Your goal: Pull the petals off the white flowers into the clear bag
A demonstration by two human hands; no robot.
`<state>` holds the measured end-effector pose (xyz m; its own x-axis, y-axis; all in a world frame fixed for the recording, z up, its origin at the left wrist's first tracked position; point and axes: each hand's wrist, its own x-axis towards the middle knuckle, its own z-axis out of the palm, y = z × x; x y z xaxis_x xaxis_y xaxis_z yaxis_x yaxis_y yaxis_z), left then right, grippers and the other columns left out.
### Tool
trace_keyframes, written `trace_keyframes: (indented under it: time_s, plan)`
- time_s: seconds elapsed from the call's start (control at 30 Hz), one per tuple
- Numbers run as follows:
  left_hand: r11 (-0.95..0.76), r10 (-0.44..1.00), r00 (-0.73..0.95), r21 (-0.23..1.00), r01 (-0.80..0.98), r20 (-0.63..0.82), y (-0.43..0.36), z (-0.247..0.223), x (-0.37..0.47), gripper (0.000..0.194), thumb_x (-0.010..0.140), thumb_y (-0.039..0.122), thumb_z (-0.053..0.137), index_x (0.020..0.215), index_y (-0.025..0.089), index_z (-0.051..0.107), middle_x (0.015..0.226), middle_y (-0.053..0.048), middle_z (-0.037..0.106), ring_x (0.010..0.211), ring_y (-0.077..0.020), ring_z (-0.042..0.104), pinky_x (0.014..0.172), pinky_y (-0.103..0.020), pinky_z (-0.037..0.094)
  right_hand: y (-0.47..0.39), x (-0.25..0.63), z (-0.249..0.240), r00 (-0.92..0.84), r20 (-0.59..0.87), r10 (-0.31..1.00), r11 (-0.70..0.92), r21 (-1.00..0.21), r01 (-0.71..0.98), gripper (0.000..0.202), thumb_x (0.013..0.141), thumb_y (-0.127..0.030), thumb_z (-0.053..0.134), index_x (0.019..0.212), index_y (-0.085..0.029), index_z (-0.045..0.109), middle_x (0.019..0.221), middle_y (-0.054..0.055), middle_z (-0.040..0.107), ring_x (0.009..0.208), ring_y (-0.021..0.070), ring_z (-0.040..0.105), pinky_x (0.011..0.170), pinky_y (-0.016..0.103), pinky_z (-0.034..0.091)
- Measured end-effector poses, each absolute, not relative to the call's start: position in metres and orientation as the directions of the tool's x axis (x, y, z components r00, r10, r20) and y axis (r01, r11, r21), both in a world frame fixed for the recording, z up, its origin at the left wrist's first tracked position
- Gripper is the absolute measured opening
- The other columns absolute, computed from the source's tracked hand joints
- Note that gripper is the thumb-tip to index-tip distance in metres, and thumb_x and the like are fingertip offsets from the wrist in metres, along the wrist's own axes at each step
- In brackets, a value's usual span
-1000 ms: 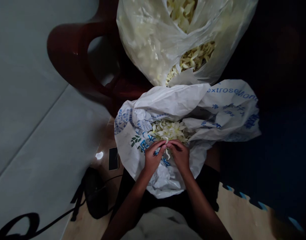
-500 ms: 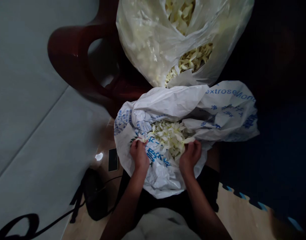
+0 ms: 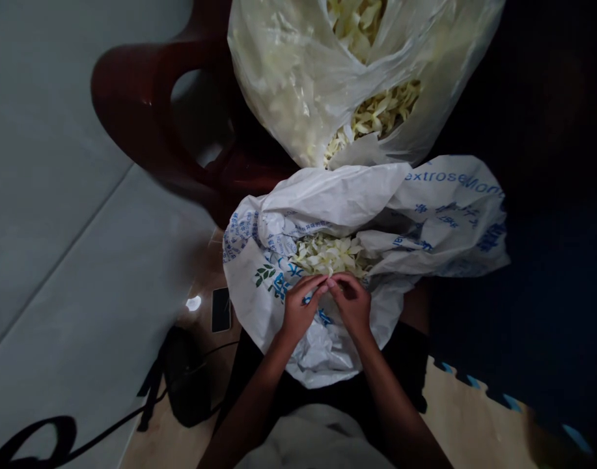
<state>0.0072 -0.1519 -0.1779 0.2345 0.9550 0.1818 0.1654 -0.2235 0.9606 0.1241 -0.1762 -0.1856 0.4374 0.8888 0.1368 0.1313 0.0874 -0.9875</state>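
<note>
My left hand [image 3: 301,306] and my right hand [image 3: 351,303] meet at their fingertips over a white printed bag [image 3: 322,355] lying open on my lap. Both are closed in a pinch around a small white flower [image 3: 330,271], of which only a pale bit shows above the fingers. Just beyond the fingertips, a heap of white flowers [image 3: 325,253] lies in the bag's folds. Blue lettering and a green leaf print [image 3: 265,275] mark the bag. Which finger grips which part of the flower is hidden.
A large translucent plastic bag [image 3: 283,78] full of similar flowers rests ahead on a dark red chair [image 3: 127,98]. On the floor at left are a phone [image 3: 221,311], a black bag [image 3: 185,381] and a cord. A dark foam mat [image 3: 498,339] lies right.
My hands were apart on either side of the heap, each pinching a white flower piece. They have come together in the middle, fingertips touching.
</note>
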Motion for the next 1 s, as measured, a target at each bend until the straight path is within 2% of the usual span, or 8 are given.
trace_keyframes:
  time_s: [0.2,0.7,0.83,0.93,1.0]
  plan:
    - [-0.079,0.990,0.121,0.995,0.063,0.071,-0.149,-0.180,0.005,0.016,0.077,0.026,0.064,0.091,0.020,0.071,0.092,-0.006,0.070,0.089,-0.0171,0.065,0.082,-0.031,0.052,-0.174,0.125,-0.185,0.374,0.106,0.922,0.080,-0.993,0.083,0.009,0.075,-0.028,0.065,0.079,-0.021,0.068,0.083,0.003,0.065,0.081,0.0161,0.060,0.076,0.032,0.048]
    - [-0.049,0.992,0.121,0.995,0.084,0.039,-0.152,-0.179,0.007,0.018,0.081,0.028,0.059,0.092,0.021,0.071,0.094,-0.006,0.070,0.089,-0.0166,0.064,0.085,-0.031,0.049,-0.173,0.127,-0.191,0.355,0.092,0.930,0.067,-0.994,0.081,0.010,0.076,-0.028,0.062,0.079,-0.020,0.067,0.081,0.003,0.063,0.079,0.0158,0.059,0.073,0.031,0.048]
    - [-0.010,0.992,0.123,0.998,0.062,0.002,-0.153,-0.179,0.009,0.020,0.071,0.029,0.069,0.089,0.019,0.071,0.092,-0.006,0.070,0.087,-0.0174,0.064,0.082,-0.029,0.049,-0.173,0.125,-0.191,0.355,0.119,0.927,0.084,-0.990,0.113,0.008,0.075,-0.027,0.062,0.077,-0.020,0.065,0.079,0.003,0.062,0.077,0.0159,0.058,0.072,0.030,0.047]
    - [0.043,0.998,0.045,0.998,0.038,-0.045,-0.151,-0.187,0.009,0.017,0.072,0.031,0.068,0.081,0.016,0.069,0.080,-0.004,0.069,0.076,-0.0149,0.063,0.073,-0.025,0.050,-0.176,0.125,-0.190,0.364,0.146,0.920,0.103,-0.985,0.137,0.006,0.072,-0.026,0.062,0.070,-0.020,0.062,0.073,0.001,0.060,0.072,0.0156,0.057,0.068,0.029,0.046]
    - [0.057,0.996,-0.073,0.998,0.020,-0.055,-0.147,-0.193,0.006,0.020,0.078,0.035,0.061,0.083,0.016,0.066,0.078,-0.003,0.067,0.073,-0.0131,0.062,0.070,-0.024,0.049,-0.179,0.128,-0.189,0.449,0.173,0.876,0.115,-0.981,0.155,0.007,0.074,-0.025,0.060,0.070,-0.020,0.058,0.075,0.001,0.057,0.074,0.0154,0.055,0.069,0.028,0.045]
